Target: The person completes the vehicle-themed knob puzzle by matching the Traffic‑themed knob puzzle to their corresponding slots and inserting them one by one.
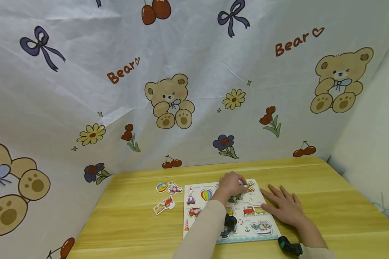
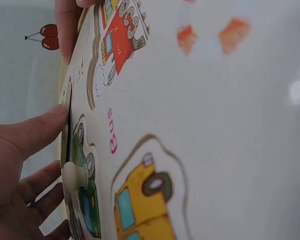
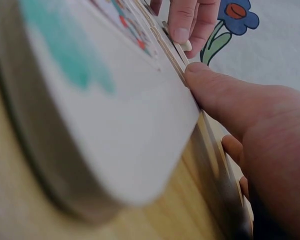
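A white wooden puzzle board (image 1: pixel 240 230) with knobbed vehicle pieces lies on the table. At its far right part, my left hand (image 1: pixel 230 185) pinches a small puzzle piece (image 1: pixel 245 186) over a red-edged recess. The left wrist view shows the thumb against that piece's thin edge, beside a green vehicle piece (image 2: pixel 91 200) with a pale knob; the piece's picture is mostly hidden. My right hand (image 1: pixel 283 205) lies with spread fingers at the board's right edge, and its thumb (image 3: pixel 210 87) touches that edge in the right wrist view.
Left of the board lie loose pieces: a balloon (image 1: pixel 162 187), a helicopter (image 1: pixel 175 189) and an overlapping red-and-yellow pair (image 1: pixel 164 205). A train (image 1: pixel 254 210) and a ship (image 1: pixel 261 227) sit on the board. A bear-printed cloth (image 1: pixel 201 144) hangs behind the wooden table (image 1: pixel 133 230).
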{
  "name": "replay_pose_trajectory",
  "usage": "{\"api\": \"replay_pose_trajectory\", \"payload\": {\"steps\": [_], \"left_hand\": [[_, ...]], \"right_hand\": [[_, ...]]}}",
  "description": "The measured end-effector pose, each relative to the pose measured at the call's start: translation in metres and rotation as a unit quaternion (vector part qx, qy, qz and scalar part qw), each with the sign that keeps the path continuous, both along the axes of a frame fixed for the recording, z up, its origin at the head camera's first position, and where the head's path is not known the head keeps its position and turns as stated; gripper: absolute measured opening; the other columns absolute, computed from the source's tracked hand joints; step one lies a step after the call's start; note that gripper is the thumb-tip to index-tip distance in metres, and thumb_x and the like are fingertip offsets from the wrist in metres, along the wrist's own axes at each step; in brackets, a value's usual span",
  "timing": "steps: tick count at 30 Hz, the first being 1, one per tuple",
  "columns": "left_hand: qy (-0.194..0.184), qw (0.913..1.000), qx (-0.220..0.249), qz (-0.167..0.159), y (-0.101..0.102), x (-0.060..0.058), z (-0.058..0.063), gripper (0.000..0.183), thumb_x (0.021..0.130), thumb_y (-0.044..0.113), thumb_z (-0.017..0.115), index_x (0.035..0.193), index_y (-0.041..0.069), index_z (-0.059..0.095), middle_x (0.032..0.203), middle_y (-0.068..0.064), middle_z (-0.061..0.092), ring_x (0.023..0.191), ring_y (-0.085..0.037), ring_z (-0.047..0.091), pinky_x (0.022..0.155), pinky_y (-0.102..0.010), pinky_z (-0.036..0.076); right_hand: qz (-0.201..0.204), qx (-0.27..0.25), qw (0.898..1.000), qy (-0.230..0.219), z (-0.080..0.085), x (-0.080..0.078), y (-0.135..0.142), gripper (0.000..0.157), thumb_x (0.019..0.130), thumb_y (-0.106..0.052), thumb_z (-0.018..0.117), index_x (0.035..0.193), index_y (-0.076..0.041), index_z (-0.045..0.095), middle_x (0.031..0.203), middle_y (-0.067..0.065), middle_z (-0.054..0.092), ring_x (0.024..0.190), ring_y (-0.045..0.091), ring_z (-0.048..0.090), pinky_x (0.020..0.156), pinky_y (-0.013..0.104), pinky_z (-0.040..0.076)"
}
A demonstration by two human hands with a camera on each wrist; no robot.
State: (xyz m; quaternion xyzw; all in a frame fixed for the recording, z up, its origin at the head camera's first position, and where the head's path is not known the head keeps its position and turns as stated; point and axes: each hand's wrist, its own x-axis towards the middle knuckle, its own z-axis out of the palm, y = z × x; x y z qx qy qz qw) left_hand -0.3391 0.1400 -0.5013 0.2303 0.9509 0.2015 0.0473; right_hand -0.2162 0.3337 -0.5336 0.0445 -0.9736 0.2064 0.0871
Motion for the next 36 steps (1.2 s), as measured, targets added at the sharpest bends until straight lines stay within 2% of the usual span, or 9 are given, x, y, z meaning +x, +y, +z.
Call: {"api": "replay_pose_trajectory", "payload": {"steps": [10,18,29,36], "left_hand": [[0.006,0.9997,0.024,-0.006,-0.001,-0.001,-0.004,0.012,0.083,0.04,0.08,0.094,0.04,0.075,0.121,0.012,0.065,0.118,-0.02,0.058,0.1,-0.044,0.043],[-0.017,0.9983,0.056,-0.005,-0.002,-0.005,-0.005,0.007,0.085,0.035,0.079,0.09,0.037,0.075,0.112,0.016,0.069,0.119,-0.019,0.059,0.105,-0.047,0.041],[0.011,0.9993,0.033,0.012,0.009,-0.001,-0.005,0.004,0.086,0.039,0.078,0.089,0.037,0.076,0.116,0.012,0.067,0.114,-0.021,0.059,0.1,-0.045,0.042],[0.016,0.9998,0.007,0.014,0.015,-0.001,-0.006,0.006,0.088,0.041,0.075,0.092,0.038,0.077,0.118,0.012,0.065,0.118,-0.021,0.058,0.101,-0.044,0.044]], "right_hand": [[-0.004,0.001,1.0,-0.003,-0.001,0.0,0.0,0.062,0.093,-0.053,0.062,0.146,-0.023,0.053,0.157,0.02,0.039,0.142,0.058,0.024,0.105,0.079,0.015],[-0.004,-0.005,1.0,-0.007,-0.003,0.0,0.0,0.062,0.093,-0.054,0.061,0.147,-0.024,0.052,0.158,0.02,0.038,0.143,0.057,0.023,0.105,0.079,0.014],[-0.005,-0.007,1.0,-0.007,-0.003,0.0,-0.002,0.062,0.092,-0.054,0.062,0.146,-0.023,0.053,0.158,0.019,0.039,0.144,0.057,0.022,0.107,0.079,0.013],[-0.008,-0.003,1.0,-0.006,-0.001,0.0,-0.001,0.062,0.092,-0.053,0.062,0.146,-0.023,0.053,0.158,0.019,0.039,0.144,0.057,0.022,0.107,0.078,0.013]]}}
